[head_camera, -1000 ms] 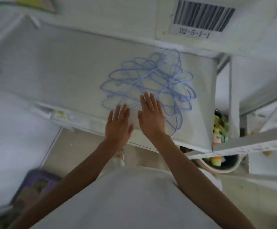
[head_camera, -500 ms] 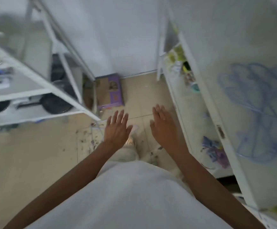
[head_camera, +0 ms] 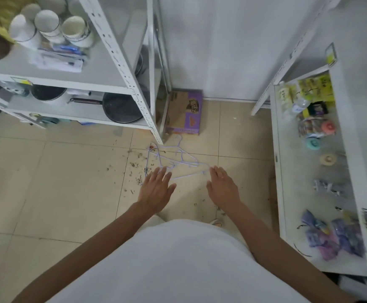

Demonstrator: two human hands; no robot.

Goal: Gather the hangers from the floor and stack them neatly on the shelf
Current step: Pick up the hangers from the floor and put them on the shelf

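We see the lilac wire hangers [head_camera: 173, 159] at twelve o'clock, long axes running ten-to-four, between our open, empty left hand [head_camera: 156, 189] and right hand [head_camera: 223, 189], the right marginally nearer.

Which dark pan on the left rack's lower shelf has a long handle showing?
The front pan, beside the rack's post: its handle points left. The other pan, further left, shows none.

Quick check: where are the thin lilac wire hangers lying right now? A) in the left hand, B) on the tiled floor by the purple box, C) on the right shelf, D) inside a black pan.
B: the lilac wire hangers lie on the tiled floor near the purple box, beyond both open hands.
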